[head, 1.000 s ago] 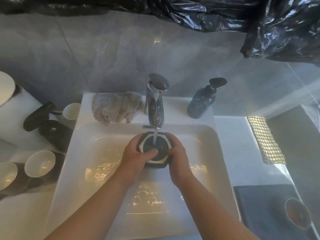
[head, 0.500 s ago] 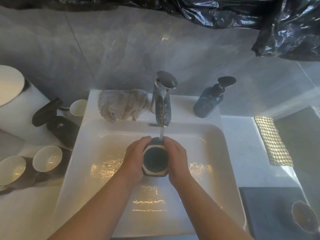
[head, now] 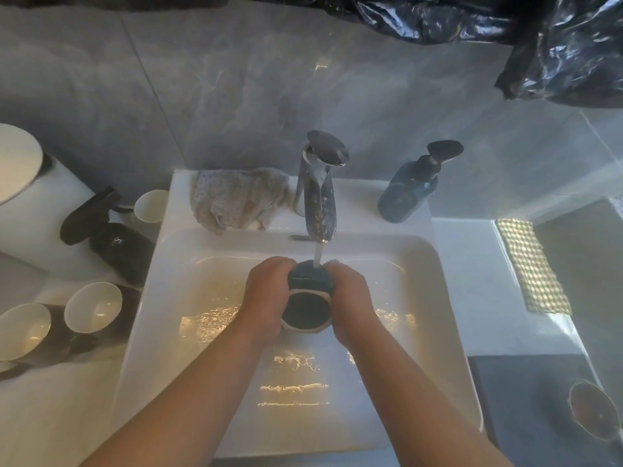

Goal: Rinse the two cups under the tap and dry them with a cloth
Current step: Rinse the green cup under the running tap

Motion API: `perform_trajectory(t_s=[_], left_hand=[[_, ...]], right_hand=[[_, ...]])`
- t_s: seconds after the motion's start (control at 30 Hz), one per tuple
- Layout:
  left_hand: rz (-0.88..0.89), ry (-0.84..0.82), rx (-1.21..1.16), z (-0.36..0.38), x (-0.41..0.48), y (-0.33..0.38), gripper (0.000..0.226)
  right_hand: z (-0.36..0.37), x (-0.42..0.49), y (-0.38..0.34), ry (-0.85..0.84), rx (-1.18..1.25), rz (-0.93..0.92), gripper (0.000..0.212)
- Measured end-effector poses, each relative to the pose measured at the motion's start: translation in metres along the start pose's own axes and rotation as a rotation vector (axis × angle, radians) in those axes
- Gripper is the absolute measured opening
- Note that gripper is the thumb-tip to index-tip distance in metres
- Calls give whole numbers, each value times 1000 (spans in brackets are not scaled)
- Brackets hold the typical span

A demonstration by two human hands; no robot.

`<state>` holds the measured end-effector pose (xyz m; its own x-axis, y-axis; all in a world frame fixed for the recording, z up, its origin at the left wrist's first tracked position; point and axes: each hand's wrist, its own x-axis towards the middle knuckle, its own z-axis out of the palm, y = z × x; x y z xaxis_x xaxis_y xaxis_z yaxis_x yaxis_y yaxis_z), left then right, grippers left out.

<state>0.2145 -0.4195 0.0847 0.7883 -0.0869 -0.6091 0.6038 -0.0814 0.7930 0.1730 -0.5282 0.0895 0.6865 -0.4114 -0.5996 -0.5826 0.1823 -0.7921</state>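
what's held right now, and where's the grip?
The cup, held by both hands. The left hand wraps its left wall and the right hand its right wall. Its mouth is tipped toward the camera, under the tap.

Dim and hazy, everything soft under a milky veil. Warm light enters from the right: a pale beam crosses the far right wall, rippled glare lies in the sink (head: pixel 409 281), and glints mark the tap (head: pixel 320 210). Edges bow outward.
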Motion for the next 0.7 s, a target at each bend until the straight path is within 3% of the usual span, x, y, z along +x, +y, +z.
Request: perform_trajectory(t_s=[0.17,0.3,0.37,0.6,0.7], left_hand=[[-68,-8,-133,-4,6,-1,37],[-49,-96,-35,-3,1,-4,40],[-57,-104,24,-2,0,-4,41],[-303,-152,-128,-15,11,-1,32],[-354,-175,-228,-16,10,2,36]], right_hand=[[-10,6,1,-24,70,9,17],[-4,-1,-2,-104,-78,-2,43],[-3,-4,-3,-131,-128,11,41],[-8,-4,-7,-129,298,336,33],[-9,-2,-11,-114,424,380,33]])
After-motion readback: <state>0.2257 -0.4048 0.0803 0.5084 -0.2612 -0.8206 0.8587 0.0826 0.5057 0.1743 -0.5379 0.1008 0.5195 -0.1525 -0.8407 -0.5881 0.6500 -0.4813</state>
